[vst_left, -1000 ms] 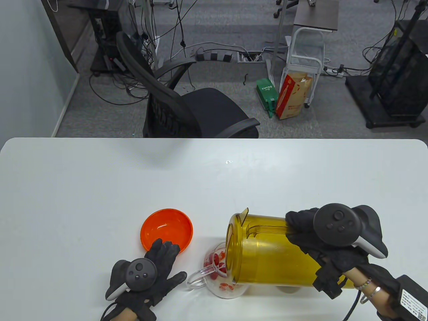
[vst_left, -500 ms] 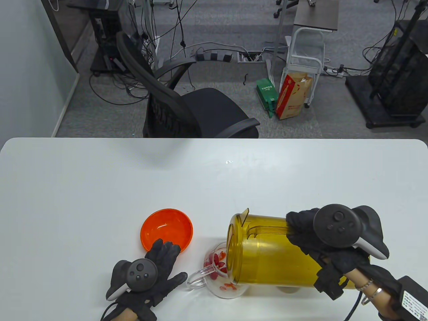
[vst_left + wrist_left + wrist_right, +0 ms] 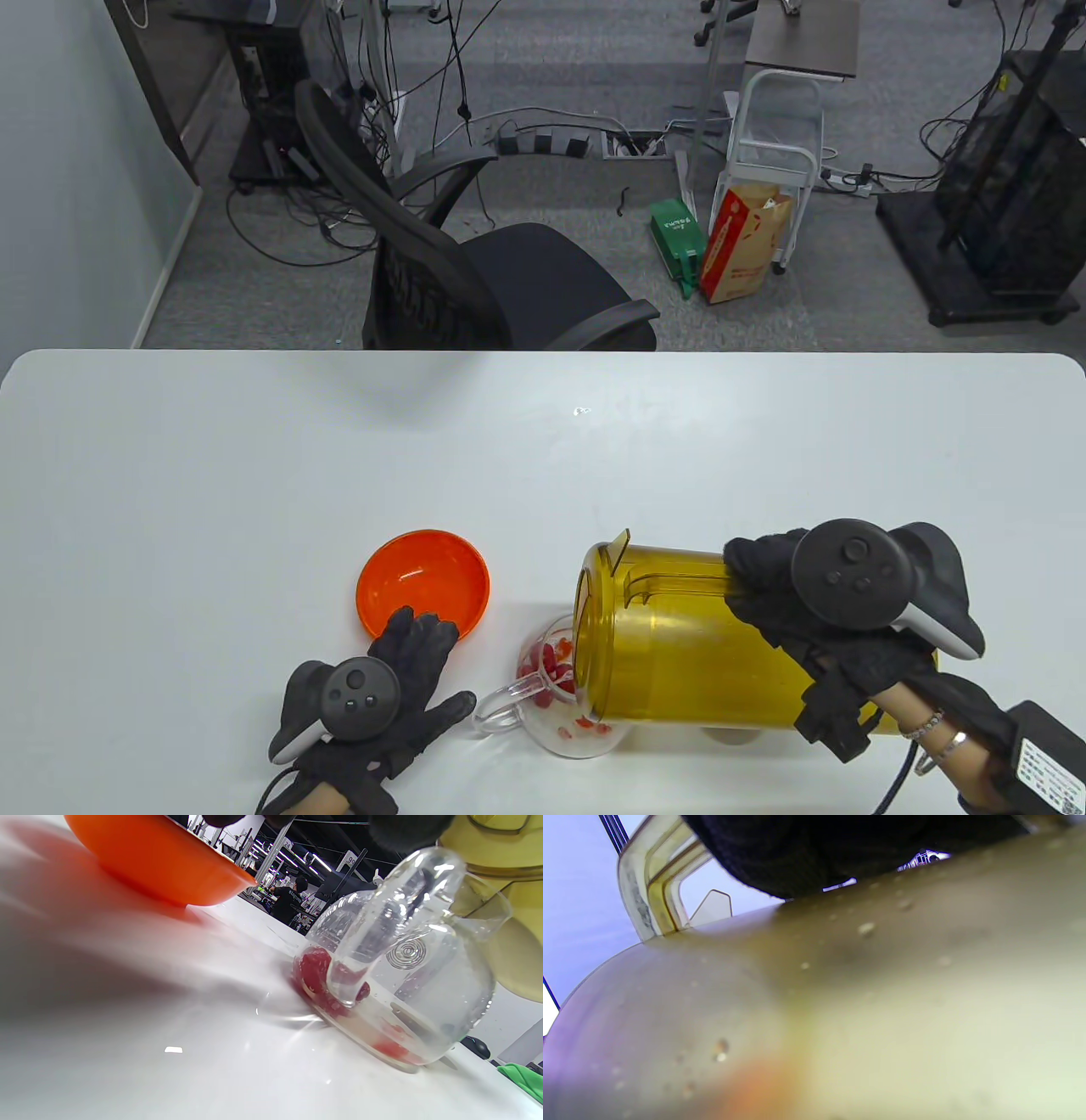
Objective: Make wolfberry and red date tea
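Amber plastic pitcher (image 3: 679, 649) tipped on its side over glass teapot (image 3: 560, 692), near right on surface (image 3: 254, 475). Right grip (image 3: 814, 628) clamped on pitcher handle. Left grip (image 3: 407, 688) spread flat beside teapot handle. Pitcher likely heavy, wet, slippery; teapot fragile, best steadied by handle

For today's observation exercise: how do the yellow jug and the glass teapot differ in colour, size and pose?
The yellow jug is tinted amber; the glass teapot is clear. The jug is far larger. The jug is tipped on its side, gripped by the right hand; the teapot stands upright on the table. Both are see-through, with handles.
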A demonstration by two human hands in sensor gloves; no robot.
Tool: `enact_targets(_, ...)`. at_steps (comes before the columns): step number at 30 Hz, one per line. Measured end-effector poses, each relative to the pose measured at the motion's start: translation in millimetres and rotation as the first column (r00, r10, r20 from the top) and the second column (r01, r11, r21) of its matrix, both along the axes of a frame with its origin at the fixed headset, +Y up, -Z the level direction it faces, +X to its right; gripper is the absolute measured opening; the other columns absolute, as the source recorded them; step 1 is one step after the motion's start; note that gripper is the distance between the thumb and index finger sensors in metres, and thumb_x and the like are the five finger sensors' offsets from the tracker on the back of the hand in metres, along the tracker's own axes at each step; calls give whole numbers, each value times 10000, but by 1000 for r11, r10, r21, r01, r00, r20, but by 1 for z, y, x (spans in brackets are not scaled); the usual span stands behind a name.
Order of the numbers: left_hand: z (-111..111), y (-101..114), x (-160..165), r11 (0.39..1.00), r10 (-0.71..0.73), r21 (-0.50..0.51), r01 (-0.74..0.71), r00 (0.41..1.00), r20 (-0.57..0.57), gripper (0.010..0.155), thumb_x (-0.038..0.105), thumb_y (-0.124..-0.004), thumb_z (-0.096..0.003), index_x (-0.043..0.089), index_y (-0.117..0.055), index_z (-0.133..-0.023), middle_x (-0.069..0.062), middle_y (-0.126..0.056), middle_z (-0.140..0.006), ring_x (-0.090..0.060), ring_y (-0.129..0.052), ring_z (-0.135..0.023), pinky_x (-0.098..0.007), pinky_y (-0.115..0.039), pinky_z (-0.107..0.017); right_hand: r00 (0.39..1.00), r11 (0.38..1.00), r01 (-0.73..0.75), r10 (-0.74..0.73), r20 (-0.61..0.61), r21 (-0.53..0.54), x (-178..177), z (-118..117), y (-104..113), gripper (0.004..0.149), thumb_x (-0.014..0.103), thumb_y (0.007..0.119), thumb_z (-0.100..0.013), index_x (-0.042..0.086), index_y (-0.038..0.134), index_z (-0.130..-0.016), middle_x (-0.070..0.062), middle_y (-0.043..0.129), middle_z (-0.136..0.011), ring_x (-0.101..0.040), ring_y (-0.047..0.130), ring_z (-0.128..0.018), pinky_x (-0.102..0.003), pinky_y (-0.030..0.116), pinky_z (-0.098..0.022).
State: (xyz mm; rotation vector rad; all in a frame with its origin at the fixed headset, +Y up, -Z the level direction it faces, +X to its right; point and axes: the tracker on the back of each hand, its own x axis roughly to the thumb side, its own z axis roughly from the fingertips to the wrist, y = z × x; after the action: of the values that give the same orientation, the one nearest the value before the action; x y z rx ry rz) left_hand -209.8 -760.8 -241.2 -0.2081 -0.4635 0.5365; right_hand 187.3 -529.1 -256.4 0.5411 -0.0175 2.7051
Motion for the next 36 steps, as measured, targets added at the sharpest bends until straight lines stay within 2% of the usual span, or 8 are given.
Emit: enact_targets(36,0,0,0,1000,-6,4,6,1000,0,812,615,-620,-576,105,-331,-1139,-246,-346,-1213,-479,-185,-1099,-630,-298,-741,1000,1000,-8,8,-2,-7,-4,-2,2,309,237,881,-510,47,841,-750,-186,886,-446,-350,832,-415,-621,675,-500)
